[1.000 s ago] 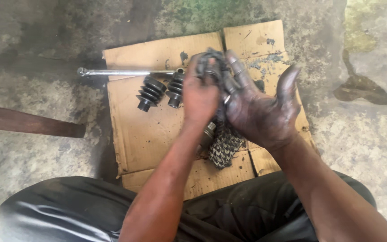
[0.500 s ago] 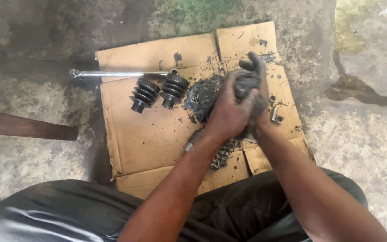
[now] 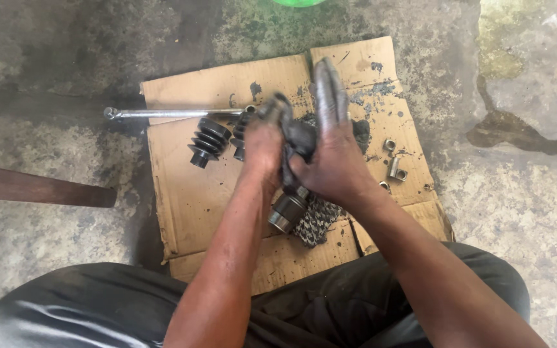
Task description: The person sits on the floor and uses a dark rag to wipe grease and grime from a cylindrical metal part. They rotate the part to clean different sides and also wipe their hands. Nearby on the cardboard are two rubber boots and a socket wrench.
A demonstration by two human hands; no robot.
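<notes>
Since half a second ago, my right hand (image 3: 333,158) has flattened, fingers straight and pointing away, pressed against the greasy metal joint (image 3: 289,209). My left hand (image 3: 264,145) clasps its other side; its long axis points toward me, above the cardboard (image 3: 188,187).
</notes>
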